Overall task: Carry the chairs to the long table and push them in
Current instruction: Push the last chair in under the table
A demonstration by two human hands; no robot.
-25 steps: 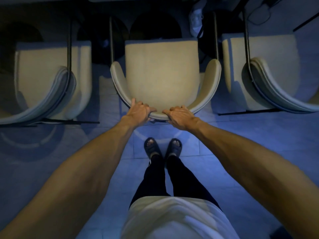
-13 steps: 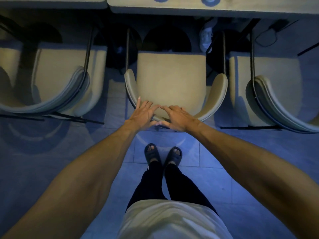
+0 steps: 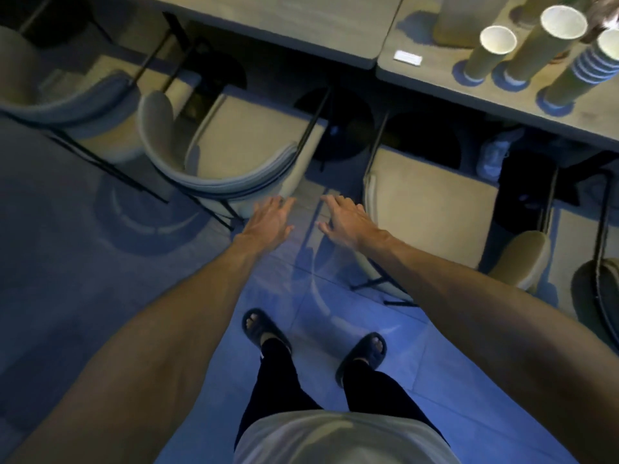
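A beige curved-back chair (image 3: 432, 209) stands at the right, its seat tucked toward the long table (image 3: 288, 25). A matching chair (image 3: 244, 152) stands to its left, and a third chair (image 3: 50, 95) is at the far left. My left hand (image 3: 269, 221) hovers open over the floor gap, close to the left chair's backrest. My right hand (image 3: 346, 221) is open too, beside the right chair's left arm; contact cannot be told. Both hands hold nothing. The view is blurred by motion.
Several paper cup stacks (image 3: 536, 45) and a small white card (image 3: 407, 57) sit on the table at upper right. Another chair's back (image 3: 599, 296) shows at the right edge. A white shoe (image 3: 494, 159) lies under the table. My feet in dark slides stand on the tiled floor (image 3: 338, 313).
Both hands have come off the middle chair's backrest and opened. The view has swung left and tilted, so the chair now lies to the right and the tabletop shows.
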